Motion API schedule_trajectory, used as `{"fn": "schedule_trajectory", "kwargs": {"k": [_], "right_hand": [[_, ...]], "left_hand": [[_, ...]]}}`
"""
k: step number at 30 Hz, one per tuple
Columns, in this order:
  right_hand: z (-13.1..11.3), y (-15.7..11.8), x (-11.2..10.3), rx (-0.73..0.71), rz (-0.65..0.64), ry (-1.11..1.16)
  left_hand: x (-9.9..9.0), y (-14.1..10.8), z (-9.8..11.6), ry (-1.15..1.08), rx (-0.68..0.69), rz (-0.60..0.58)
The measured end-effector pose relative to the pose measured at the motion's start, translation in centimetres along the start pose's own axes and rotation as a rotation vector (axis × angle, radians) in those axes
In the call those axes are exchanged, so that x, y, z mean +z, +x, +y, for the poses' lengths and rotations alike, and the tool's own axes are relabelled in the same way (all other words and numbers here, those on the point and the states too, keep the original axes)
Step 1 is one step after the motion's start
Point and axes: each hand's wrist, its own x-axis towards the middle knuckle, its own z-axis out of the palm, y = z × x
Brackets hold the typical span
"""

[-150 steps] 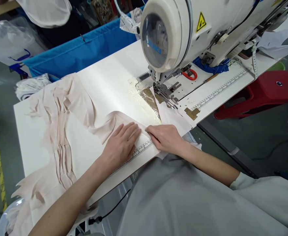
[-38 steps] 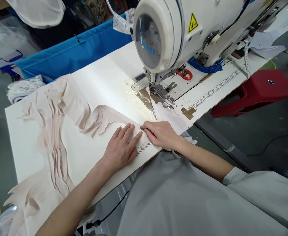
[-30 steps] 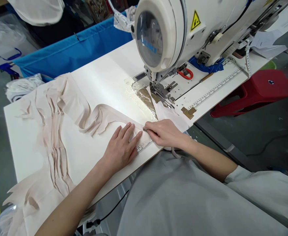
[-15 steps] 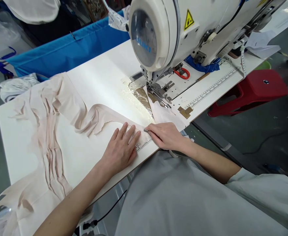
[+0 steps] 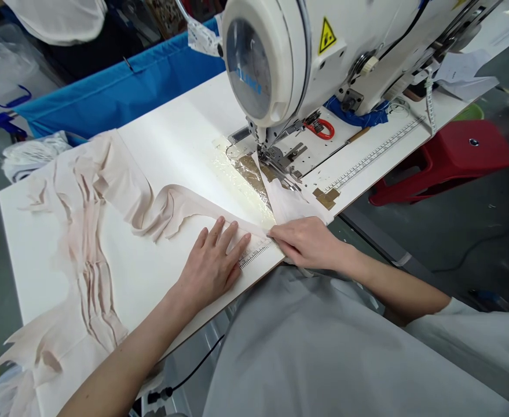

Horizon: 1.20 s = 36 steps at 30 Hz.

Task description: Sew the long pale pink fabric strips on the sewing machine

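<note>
A long pale pink fabric strip (image 5: 180, 202) runs from a gathered heap on the left of the white table to my hands. My left hand (image 5: 213, 263) lies flat on the strip's edge, fingers spread, beside a printed ruler scale (image 5: 256, 253). My right hand (image 5: 308, 243) is closed near the table's front edge, at the strip's right end; a small grey tip shows at its fingertips, mostly hidden. Just behind my right hand, a pale fabric piece (image 5: 291, 202) reaches up to the needle area of the sewing machine (image 5: 263, 63).
Red-handled scissors (image 5: 323, 128) lie behind the needle area. A blue cloth trough (image 5: 124, 81) borders the table's far side. White papers (image 5: 465, 72) rest at the far right. A red stool (image 5: 449, 156) stands beyond the front edge.
My right hand has slid a little to the right, away from my left hand, and less of the grey tip shows. My left hand stays nearly in place.
</note>
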Motion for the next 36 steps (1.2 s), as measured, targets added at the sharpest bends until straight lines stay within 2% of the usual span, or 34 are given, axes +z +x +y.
{"fn": "schedule_trajectory", "kwargs": {"k": [4,9,11,14,17,23,25,30,36], "right_hand": [[0.4,-0.6,-0.3,0.027,-0.007,0.025],[-1.1,1.7,0.0,0.068,-0.019,-0.032],[-1.5,2.5,0.3,0.066,-0.012,-0.037],[-1.7,3.1,0.9,0.069,0.073,0.019],[-1.6,3.5,1.4,0.080,0.180,0.098],[-1.8,4.3,0.8,0.087,0.316,0.153],[-2.0,4.6,0.6,0.082,0.284,0.162],[-2.6,5.9,1.4,0.101,0.102,0.107],[-2.8,6.6,1.7,0.117,0.030,0.081]], "left_hand": [[-0.1,-0.1,-0.5,-0.003,-0.009,-0.010],[-0.6,0.0,-1.9,-0.011,-0.114,-0.009],[-0.6,0.0,-2.0,-0.017,-0.090,0.011],[-0.3,0.0,-1.8,-0.024,-0.041,0.043],[0.1,-0.1,-1.6,-0.051,-0.050,0.060],[0.2,-0.1,-1.9,-0.077,-0.057,0.052],[0.2,-0.1,-1.9,-0.059,-0.060,0.057],[0.3,-0.2,-1.9,-0.070,-0.066,0.050],[0.5,-0.2,-1.9,-0.073,-0.060,0.050]]}}
